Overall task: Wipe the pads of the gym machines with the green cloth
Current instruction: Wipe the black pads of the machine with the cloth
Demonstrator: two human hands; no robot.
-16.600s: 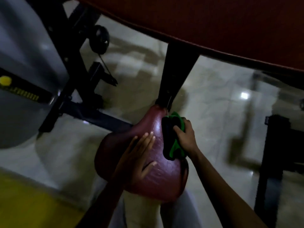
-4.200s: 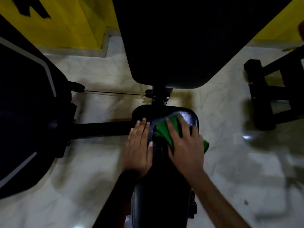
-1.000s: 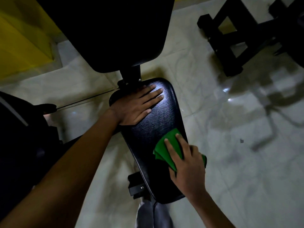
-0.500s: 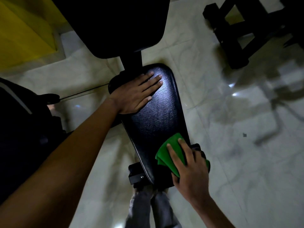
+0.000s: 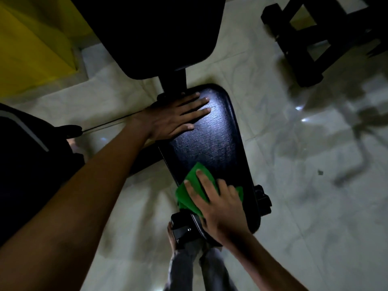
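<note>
At the far left a yellow wall [image 5: 31,51] meets the pale tiled floor [image 5: 294,217], with a dark machine housing [image 5: 25,164] below it. Next comes the left hand [image 5: 174,116] — fingers straight and spread, palm flat on the far end of the black seat pad [image 5: 210,139], gripping nothing, just bracing it. Above that hand the larger back pad [image 5: 151,28] looms dark. Further right and nearer, the right hand [image 5: 218,204] presses the green cloth [image 5: 195,185] onto the near end of the seat pad, fingers extended over the folded fabric rather than curled round it.

The cloth looks thin, soft and light — it probably bunches or slides under the fingers unless the palm keeps it flat, so a broad flat press seems the better hold. The pad's textured vinyl looks firm and slightly glossy; it likely gives little and lets the cloth glide. At the far right stands a black metal frame [image 5: 315,38].
</note>
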